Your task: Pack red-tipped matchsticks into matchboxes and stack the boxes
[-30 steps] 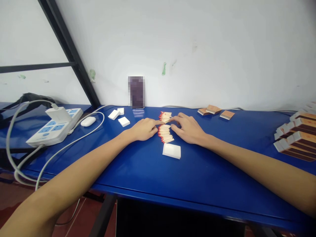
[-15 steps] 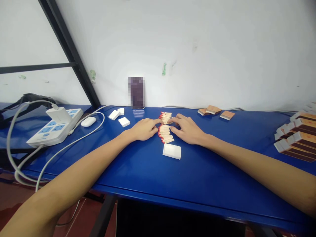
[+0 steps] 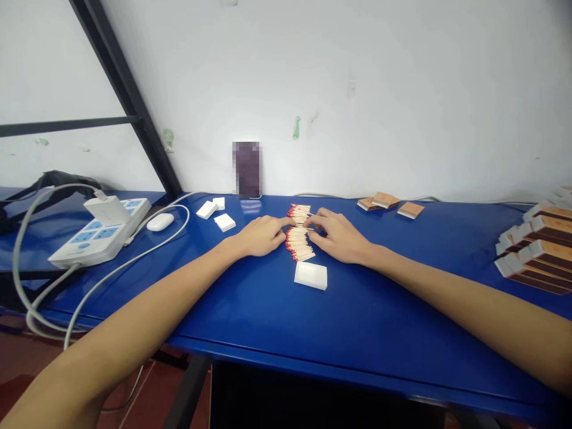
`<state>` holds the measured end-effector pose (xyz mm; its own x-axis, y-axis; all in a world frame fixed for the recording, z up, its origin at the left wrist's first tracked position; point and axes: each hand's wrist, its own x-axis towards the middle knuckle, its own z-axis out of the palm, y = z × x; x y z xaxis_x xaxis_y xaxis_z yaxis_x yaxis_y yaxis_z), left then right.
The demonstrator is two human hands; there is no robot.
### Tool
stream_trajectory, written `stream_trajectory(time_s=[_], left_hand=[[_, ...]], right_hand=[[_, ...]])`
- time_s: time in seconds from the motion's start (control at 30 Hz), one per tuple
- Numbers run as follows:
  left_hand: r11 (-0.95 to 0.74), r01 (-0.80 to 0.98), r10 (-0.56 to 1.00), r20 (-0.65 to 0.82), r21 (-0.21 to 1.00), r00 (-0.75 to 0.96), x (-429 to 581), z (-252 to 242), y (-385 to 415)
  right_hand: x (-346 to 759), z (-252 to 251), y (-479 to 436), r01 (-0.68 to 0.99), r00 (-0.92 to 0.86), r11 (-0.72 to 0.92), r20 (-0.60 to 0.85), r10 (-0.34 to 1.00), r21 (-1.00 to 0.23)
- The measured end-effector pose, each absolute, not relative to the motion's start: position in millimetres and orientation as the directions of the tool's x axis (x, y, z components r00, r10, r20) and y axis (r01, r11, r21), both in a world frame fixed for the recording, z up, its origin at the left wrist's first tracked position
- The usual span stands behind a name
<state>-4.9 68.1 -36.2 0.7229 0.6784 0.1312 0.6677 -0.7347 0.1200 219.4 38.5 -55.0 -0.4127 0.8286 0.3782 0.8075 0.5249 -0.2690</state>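
Red-tipped wooden matches (image 3: 299, 243) lie side by side in a fanned row on a blue table (image 3: 357, 322), heads toward nine o'clock and bare ends toward three. At nine, the left hand (image 3: 263, 236) touches the row with its index fingertip, thumb set apart from it near the heads: a loose, open shape. At three, the right hand (image 3: 339, 237) is likewise open, thumb and index finger parted at the bare ends. Just beside the row at six sits a white box (image 3: 311, 275). Out toward ten lie three small white boxes (image 3: 224, 223); at eleven a blurred dark panel (image 3: 248, 170) stands upright near the wall (image 3: 402, 107). At two are three orange-topped matchboxes (image 3: 410, 210), two of them overlapping. Well apart at three, more matchboxes (image 3: 552, 256) are stacked. Far out at nine are a rounded white case (image 3: 159, 222) and a power strip (image 3: 96, 241) with an adapter (image 3: 107, 210) plugged in.
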Motion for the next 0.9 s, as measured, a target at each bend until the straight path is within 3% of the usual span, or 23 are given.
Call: stream_trajectory(time_s=[0.9], left_hand=[[-0.781, 0.612, 0.625, 0.151, 0.126, 0.766, -8.0, -39.8, 70.8]], right_hand=[[218.3, -51.8, 35.9, 0.814, -0.429, 0.524, 0.348, 0.834, -0.252]])
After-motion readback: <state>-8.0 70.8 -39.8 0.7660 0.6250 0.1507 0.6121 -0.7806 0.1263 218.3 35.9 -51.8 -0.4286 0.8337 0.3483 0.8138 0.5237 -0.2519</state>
